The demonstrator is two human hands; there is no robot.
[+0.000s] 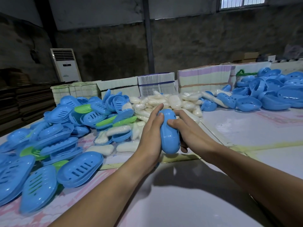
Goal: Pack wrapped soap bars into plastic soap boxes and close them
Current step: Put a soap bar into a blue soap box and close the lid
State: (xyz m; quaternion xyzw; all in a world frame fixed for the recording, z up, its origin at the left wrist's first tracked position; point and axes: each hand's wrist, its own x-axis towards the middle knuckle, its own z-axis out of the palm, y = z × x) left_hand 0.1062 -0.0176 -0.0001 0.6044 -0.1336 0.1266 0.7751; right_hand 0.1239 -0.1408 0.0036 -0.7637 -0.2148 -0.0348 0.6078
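The room is dim, with rough grey walls, a barred window (pixel 242 1) high at the back and a white standing air conditioner (pixel 66 64) by the left wall. A wide table (pixel 246 128) with a pale, pink-marked cover takes most of the space. On its left side lies a big heap of blue slotted trays (pixel 54 128), with a few green trays (pixel 82 108) mixed in. In the middle, further back, is a pile of wrapped soap bars (pixel 165 100), white in clear film, and some bars lie loose nearer to the heap. On the right, well apart, is another heap of blue box shells (pixel 265 92). Behind all this stand bundles of flat printed cartons (pixel 155 83).

The person holds one blue soap box (pixel 168 131) above the table, in front of the soap pile — it looks closed, the two halves together. The left hand (pixel 151 128) is wrapped around its left side, thumb on top. The right hand (pixel 186 128) grips the right side, thumb pressed on the shell, fingers curled under. Whether a bar is inside I cannot tell.
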